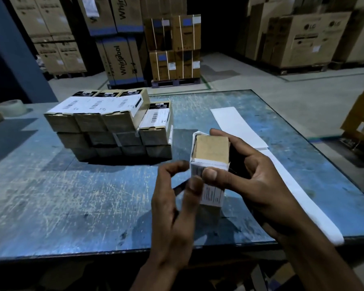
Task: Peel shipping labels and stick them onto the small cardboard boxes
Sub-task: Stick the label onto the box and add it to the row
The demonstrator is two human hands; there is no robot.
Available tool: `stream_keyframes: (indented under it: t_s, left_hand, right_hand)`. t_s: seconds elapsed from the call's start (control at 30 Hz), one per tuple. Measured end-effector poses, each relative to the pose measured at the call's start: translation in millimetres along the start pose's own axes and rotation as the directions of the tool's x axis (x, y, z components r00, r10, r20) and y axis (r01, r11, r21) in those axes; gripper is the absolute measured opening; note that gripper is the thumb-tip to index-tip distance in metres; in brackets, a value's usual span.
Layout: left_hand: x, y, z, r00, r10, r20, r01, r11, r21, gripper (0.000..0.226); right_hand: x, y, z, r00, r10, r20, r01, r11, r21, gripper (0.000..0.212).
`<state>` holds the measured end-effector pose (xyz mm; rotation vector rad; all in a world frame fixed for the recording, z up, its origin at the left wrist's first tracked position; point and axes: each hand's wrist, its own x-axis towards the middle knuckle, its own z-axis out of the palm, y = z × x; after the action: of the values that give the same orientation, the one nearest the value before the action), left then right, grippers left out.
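Observation:
My right hand [254,181] grips a small cardboard box [211,149] upright above the blue table, thumb on the near face and fingers over the top and far side. A white shipping label [211,195] wraps the box's near face and left edge. My left hand [174,208] is at the box's left side, its thumb pressing on the label and its fingers curled loosely. A stack of small labelled boxes [111,127] stands on the table to the left. A long white strip of label backing [286,169] lies at the right.
The scratched blue table [72,196] ends at a near edge just below my wrists. A tape roll [12,107] sits at its far left. Large appliance cartons on pallets [174,49] line the warehouse floor behind, and more cartons stand at the right.

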<state>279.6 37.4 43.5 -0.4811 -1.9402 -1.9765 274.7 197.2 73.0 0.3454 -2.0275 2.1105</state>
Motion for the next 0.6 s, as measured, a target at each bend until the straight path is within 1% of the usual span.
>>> stream_keyframes:
  t_s: [0.07,0.17,0.27,0.37,0.43,0.5,0.6]
  left_hand:
    - [15,5,-3,0.997,-0.053,0.049,0.059,0.99,-0.127,0.076]
    - [29,6,-3,0.984,-0.083,0.156,0.107,0.983,-0.152,0.052]
    - [28,3,2,0.986,-0.07,0.151,0.103,0.969,-0.225,0.046]
    - [28,2,6,0.984,-0.078,0.159,0.117,0.961,-0.251,0.035]
    - [31,2,7,0.983,-0.095,0.16,0.137,0.95,-0.279,0.036]
    - [32,3,9,0.985,-0.084,0.148,0.122,0.956,-0.266,0.04]
    - [30,4,13,0.986,-0.089,0.14,0.121,0.962,-0.244,0.029]
  right_hand:
    - [1,3,6,1.0,-0.008,0.008,0.008,1.0,0.023,0.079]
    - [1,6,12,0.999,-0.027,-0.025,0.03,0.995,0.097,0.07]
    - [0,7,18,0.997,-0.038,-0.072,0.051,0.981,0.186,0.058]
    - [3,7,24,0.995,-0.019,-0.098,0.041,0.972,0.233,0.048]
    - [5,6,24,0.995,0.006,-0.099,0.02,0.965,0.26,0.044]
    - [6,4,25,0.992,0.047,-0.115,-0.009,0.952,0.306,0.039]
    - [7,-2,30,0.978,0.107,-0.182,-0.041,0.942,0.333,0.034]
